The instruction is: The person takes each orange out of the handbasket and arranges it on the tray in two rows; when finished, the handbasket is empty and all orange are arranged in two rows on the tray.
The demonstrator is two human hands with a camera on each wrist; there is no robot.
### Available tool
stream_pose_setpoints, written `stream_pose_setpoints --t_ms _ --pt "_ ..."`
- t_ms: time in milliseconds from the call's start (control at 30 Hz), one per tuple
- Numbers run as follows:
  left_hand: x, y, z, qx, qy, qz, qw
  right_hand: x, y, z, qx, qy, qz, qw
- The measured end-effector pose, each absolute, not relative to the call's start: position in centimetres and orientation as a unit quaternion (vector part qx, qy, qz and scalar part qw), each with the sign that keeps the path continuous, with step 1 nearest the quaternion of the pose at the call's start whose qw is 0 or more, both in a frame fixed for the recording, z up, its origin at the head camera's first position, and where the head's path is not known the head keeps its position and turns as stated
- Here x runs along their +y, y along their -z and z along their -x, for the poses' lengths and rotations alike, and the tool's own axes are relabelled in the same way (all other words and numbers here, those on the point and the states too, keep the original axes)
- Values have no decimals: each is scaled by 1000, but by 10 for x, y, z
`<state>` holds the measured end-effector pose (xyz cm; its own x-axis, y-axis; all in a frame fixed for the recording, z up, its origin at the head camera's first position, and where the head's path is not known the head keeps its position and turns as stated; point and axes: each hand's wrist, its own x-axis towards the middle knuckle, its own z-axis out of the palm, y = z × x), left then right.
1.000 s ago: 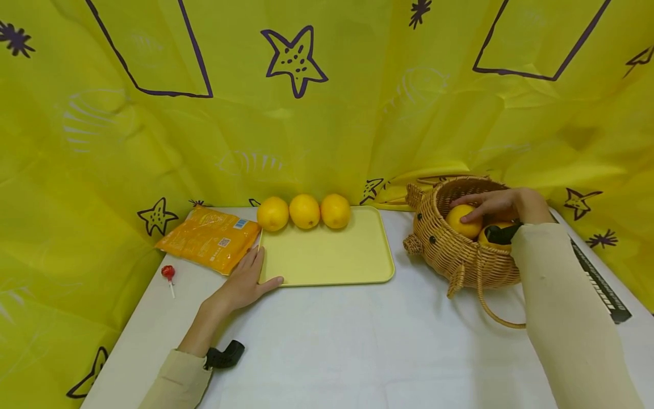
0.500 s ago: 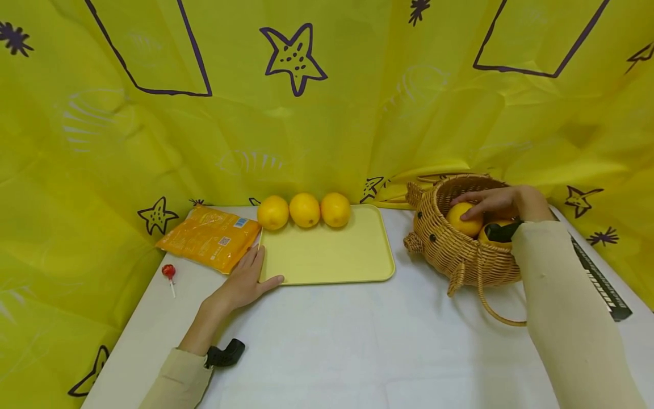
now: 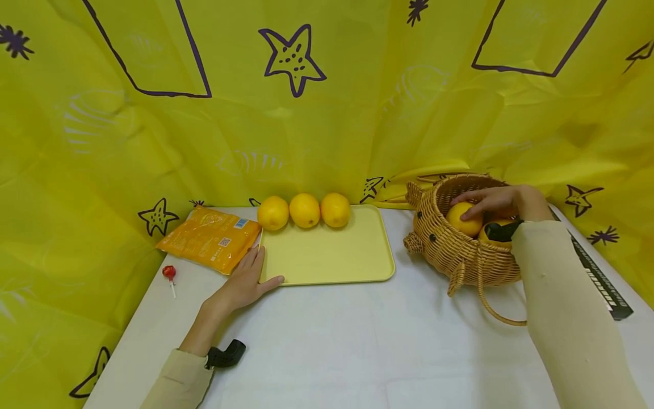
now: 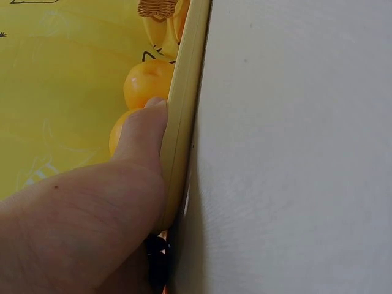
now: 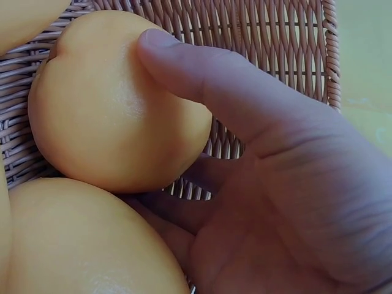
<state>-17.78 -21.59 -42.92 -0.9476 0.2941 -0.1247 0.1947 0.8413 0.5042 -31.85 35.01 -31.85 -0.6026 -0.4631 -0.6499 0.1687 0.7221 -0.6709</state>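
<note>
My left hand (image 3: 245,281) rests against the near left corner of a pale yellow tray (image 3: 327,255). Its fingers lie straight along the left side, and the thumb stretches over the front rim (image 4: 179,122). In a row at the tray's back left sit 3 oranges (image 3: 305,211). Reaching into a wicker basket (image 3: 444,253) with a pig's face, my right hand (image 3: 499,203) holds another orange (image 5: 116,110), thumb on top and fingers curled behind and under it. A second orange (image 5: 79,245) lies right below, against those fingers.
An orange plastic packet (image 3: 214,238) lies left of the tray, touching its corner area. A red lollipop (image 3: 169,272) is further left. Behind the right forearm lies a black strip with white markings (image 3: 600,278). A yellow patterned cloth (image 3: 357,113) backs the white table (image 3: 357,341).
</note>
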Motion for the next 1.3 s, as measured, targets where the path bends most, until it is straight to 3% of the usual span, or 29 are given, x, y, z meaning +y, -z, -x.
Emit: stream_pose_setpoints --t_ms 533,800,1000,1300 --pt "-215 427 178 956 -243 -125 105 348 315 318 814 437 103 368" --pt "-215 428 179 955 -245 -129 104 352 306 316 738 493 182 423" --pt "-216 428 178 957 -240 -129 99 358 300 314 691 531 251 422" --pt "-216 426 177 958 -237 -129 98 349 284 316 389 718 378 435"
